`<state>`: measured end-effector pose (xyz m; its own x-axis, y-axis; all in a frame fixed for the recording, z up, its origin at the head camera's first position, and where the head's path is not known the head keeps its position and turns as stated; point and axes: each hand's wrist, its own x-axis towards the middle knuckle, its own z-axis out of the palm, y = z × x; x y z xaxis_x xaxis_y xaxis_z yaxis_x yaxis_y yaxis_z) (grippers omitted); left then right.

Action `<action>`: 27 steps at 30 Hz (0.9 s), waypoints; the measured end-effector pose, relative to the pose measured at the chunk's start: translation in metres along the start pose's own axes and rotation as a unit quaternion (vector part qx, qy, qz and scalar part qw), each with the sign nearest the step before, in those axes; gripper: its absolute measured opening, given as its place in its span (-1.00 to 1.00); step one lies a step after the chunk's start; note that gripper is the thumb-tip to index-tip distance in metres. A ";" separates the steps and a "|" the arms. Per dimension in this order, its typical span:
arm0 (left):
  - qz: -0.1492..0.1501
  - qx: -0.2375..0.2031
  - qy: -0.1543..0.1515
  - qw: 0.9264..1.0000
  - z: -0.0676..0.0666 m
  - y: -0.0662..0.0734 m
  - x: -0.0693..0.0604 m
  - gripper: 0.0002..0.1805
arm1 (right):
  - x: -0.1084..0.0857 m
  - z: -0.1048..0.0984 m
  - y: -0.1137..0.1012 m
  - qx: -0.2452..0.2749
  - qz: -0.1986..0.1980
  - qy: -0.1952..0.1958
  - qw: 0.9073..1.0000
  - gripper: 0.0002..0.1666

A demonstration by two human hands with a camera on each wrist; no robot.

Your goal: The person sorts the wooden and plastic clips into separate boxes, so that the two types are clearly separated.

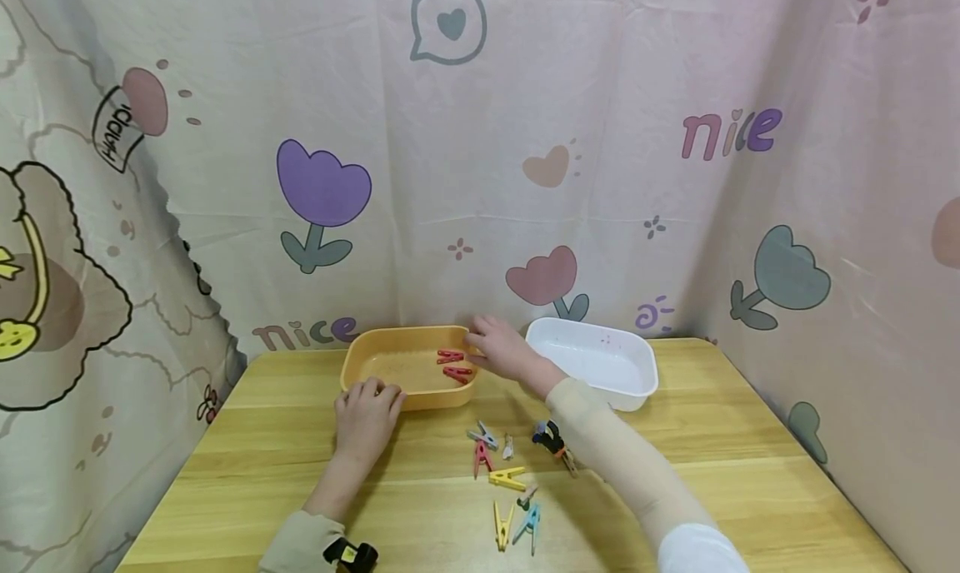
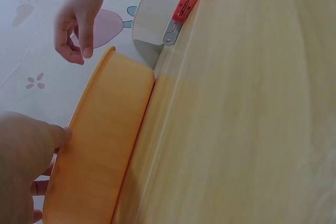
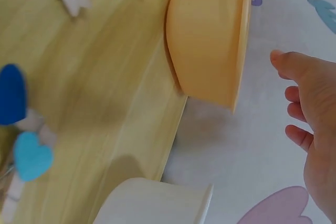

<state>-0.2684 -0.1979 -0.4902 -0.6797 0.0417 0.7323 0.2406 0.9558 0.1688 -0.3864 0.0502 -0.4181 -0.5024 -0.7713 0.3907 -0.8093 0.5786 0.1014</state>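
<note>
An orange plastic tub (image 1: 408, 400) sits at the back of the wooden table, with two red clothespins, one (image 1: 450, 356) behind the other (image 1: 457, 375), in its right part. My left hand (image 1: 365, 423) grips the tub's near rim; in the left wrist view the thumb of that hand (image 2: 26, 150) lies on the outer wall and its fingers go behind the rim. Over the tub's right end hovers my right hand (image 1: 504, 350). The right wrist view shows this hand (image 3: 315, 93) apart from the tub (image 3: 210, 35), fingers loosely bent, holding nothing.
Right of the orange tub stands a white tub (image 1: 633, 390). In front lie several loose clothespins, among them a red one (image 1: 482, 455), a yellow one (image 1: 507, 478) and a blue one (image 1: 529, 523). A dark clip-like piece (image 1: 553, 441) lies near my right forearm. A printed curtain (image 1: 450, 140) hangs behind.
</note>
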 end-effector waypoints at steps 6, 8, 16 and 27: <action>0.003 0.000 0.003 1.000 0.000 0.000 0.000 -0.88 | -0.016 -0.010 -0.009 -0.015 -0.015 -0.008 1.000 -0.78; 0.004 -0.001 0.005 1.000 0.000 0.000 0.000 -0.88 | -0.021 -0.013 -0.012 -0.013 -0.016 -0.006 1.000 -0.80; 0.008 0.002 0.009 1.000 0.000 0.000 0.000 -0.88 | -0.041 -0.012 -0.024 0.014 -0.027 -0.001 1.000 -0.78; 0.005 0.001 0.005 1.000 -0.002 0.001 0.000 -0.89 | -0.073 -0.001 -0.043 0.040 -0.038 -0.026 0.998 -0.74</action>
<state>-0.2666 -0.1974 -0.4889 -0.6707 0.0482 0.7402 0.2464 0.9557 0.1610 -0.3147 0.0821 -0.4502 -0.4524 -0.8260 0.3362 -0.8661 0.4968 0.0552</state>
